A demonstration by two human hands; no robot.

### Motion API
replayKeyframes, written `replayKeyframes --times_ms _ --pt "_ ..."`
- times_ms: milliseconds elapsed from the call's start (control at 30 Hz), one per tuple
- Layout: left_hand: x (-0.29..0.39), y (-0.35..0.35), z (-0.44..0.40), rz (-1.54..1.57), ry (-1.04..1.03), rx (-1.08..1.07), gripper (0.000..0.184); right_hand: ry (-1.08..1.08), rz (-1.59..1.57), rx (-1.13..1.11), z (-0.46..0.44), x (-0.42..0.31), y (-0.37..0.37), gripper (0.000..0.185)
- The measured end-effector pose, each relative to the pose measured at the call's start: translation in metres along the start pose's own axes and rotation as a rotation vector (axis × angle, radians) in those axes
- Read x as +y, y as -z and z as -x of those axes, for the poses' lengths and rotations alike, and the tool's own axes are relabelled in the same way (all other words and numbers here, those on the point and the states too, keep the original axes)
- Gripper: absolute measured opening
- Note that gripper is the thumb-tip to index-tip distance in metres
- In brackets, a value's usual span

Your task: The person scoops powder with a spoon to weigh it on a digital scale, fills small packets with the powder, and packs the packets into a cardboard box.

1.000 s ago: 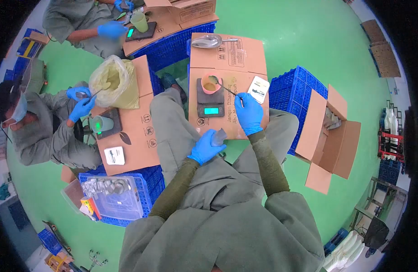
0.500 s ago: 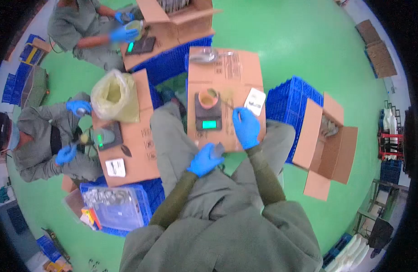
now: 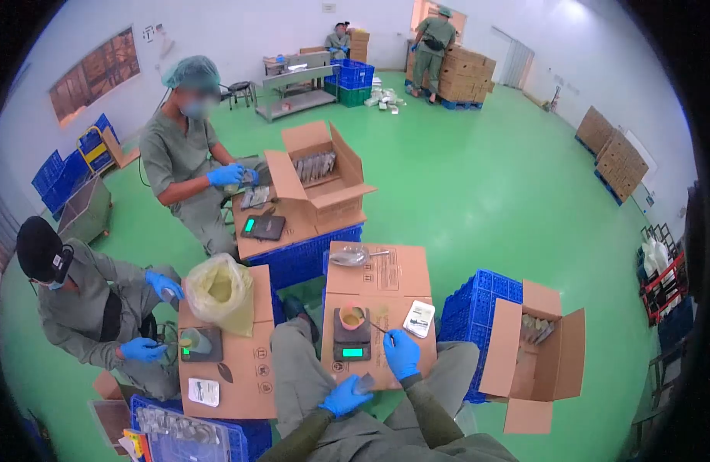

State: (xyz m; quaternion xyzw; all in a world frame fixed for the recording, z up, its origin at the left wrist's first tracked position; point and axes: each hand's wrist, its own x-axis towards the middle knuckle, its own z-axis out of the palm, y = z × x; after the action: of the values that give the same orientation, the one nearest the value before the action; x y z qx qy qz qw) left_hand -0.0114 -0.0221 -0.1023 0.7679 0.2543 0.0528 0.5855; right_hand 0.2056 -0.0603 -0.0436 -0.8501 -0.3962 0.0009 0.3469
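Slanting forward-left, the spoon (image 3: 377,326) points from right hand (image 3: 402,353) to cup (image 3: 351,324).

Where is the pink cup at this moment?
In the head view, the pink cup sits on the black scale, beyond its green display, left of the wearer's right hand.

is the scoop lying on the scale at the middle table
No, the scoop lies on the cardboard beyond the scale, which has the pink cup on it.

The cup (image 3: 350,324) looks smooth plastic, the scoop (image 3: 349,256) glossy metal.
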Motion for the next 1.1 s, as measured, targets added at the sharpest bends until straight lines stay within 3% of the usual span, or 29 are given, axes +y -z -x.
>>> replayKeyframes --times_ms 267,633,1033,1100 --pt "-0.027 -0.01 -0.006 0.053 -0.029 -0.002 0.057 0.04 0.023 0.021 -0.002 -0.002 -0.001 0.021" --pt "-0.015 -0.004 -0.003 -0.072 0.036 -0.033 0.056 0.019 0.037 -0.047 0.007 -0.001 -0.003 0.016" --pt "-0.011 -0.001 0.0 -0.004 0.039 -0.04 0.055 0.032 0.02 -0.022 0.004 -0.006 -0.002 0.016" --pt "-0.045 -0.011 -0.012 -0.005 0.043 -0.072 0.054 0.019 0.03 -0.01 0.015 -0.003 -0.003 0.015"
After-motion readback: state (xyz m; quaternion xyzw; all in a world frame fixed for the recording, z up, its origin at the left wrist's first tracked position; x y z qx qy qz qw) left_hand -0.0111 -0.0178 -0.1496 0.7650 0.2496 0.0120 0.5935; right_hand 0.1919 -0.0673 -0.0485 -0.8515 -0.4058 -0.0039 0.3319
